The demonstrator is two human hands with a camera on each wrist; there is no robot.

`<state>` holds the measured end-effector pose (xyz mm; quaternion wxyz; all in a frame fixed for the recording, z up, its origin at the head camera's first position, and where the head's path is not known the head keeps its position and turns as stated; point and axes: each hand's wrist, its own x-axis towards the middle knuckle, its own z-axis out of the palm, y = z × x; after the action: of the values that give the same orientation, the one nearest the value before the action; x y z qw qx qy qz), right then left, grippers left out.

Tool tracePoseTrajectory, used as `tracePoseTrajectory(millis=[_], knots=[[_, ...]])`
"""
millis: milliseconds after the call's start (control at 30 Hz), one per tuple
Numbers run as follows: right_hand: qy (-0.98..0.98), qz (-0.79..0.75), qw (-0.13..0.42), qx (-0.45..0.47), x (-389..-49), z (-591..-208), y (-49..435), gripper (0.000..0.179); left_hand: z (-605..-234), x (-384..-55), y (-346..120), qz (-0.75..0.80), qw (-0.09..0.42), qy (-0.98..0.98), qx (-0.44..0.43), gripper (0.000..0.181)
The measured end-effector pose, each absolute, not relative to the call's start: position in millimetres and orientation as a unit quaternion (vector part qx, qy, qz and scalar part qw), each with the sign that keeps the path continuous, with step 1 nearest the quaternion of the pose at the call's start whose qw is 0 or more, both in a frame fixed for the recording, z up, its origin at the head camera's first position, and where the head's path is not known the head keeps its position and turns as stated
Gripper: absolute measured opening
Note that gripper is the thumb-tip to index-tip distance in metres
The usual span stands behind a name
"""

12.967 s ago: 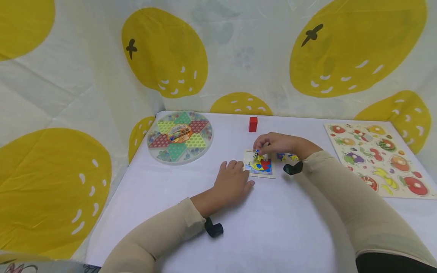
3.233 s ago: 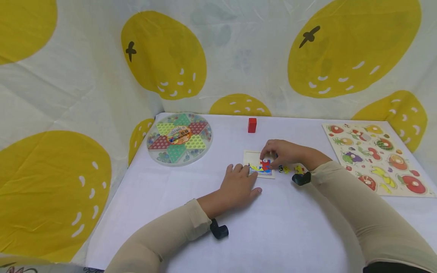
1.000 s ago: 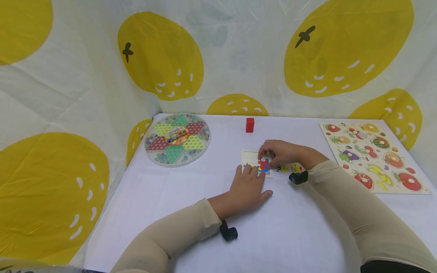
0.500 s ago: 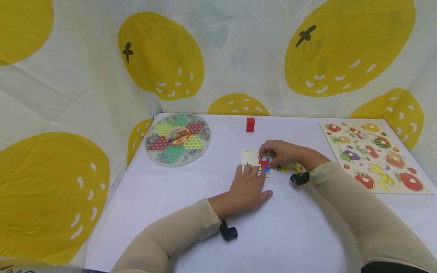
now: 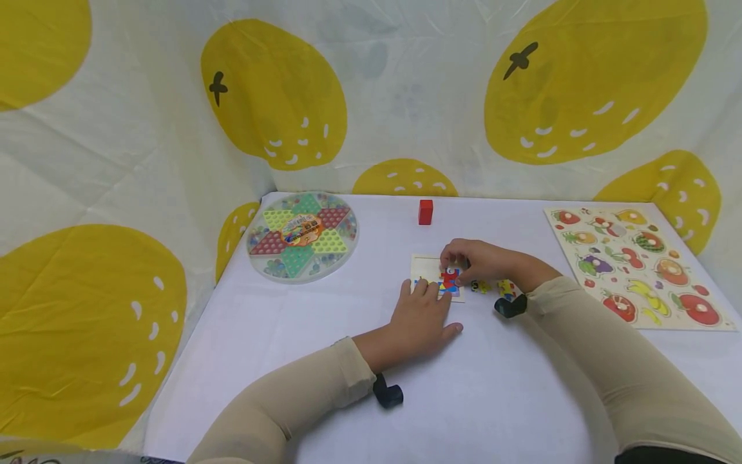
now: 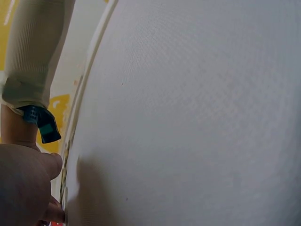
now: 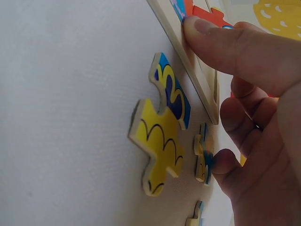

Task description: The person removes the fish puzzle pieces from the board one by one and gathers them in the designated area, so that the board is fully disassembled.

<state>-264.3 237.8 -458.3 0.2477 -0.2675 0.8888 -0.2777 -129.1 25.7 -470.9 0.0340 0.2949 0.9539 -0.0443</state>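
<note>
A small wooden jigsaw tray (image 5: pixel 424 263) lies at the table's centre, partly filled with colourful pieces along its near side. My left hand (image 5: pixel 422 322) lies with spread fingers, its fingertips on the tray's near part, covering some of the picture. With thumb and bent fingers, my right hand (image 5: pixel 481 259) pinches a red puzzle piece (image 5: pixel 449 277) at the tray's right side. In the right wrist view the thumb sits at the tray's edge beside the red piece (image 7: pixel 209 15). Loose yellow-and-blue puzzle pieces (image 7: pixel 157 129) lie beside the tray, below the right hand.
A round Chinese checkers set (image 5: pixel 301 237) lies at the back left. A red block (image 5: pixel 426 212) stands behind the tray. To the right lies a fruit puzzle board (image 5: pixel 640 267). A fruit-print cloth (image 5: pixel 406 96) hangs behind the white table (image 5: pixel 324 309).
Thirteen seconds ago the right hand held a yellow piece over the tray; later it is at the red piece. The left hand has shifted right, its fingers farther over the tray. Little differs lately.
</note>
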Motion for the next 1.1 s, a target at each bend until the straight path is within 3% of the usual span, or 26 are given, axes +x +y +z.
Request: tracePoseTrajectory(millis=[733, 1100], knots=[[0.889, -0.271, 0.235, -0.285, -266.3, -457.5, 237.8, 0.035, -466.5, -129.0, 26.2, -0.059, 0.036, 0.953, 0.294, 0.074], [0.894, -0.273, 0.200, -0.293, -268.7, -451.3, 238.7, 0.012, -464.3, -128.1, 26.5, -0.061, 0.039, 0.954, 0.291, 0.075]])
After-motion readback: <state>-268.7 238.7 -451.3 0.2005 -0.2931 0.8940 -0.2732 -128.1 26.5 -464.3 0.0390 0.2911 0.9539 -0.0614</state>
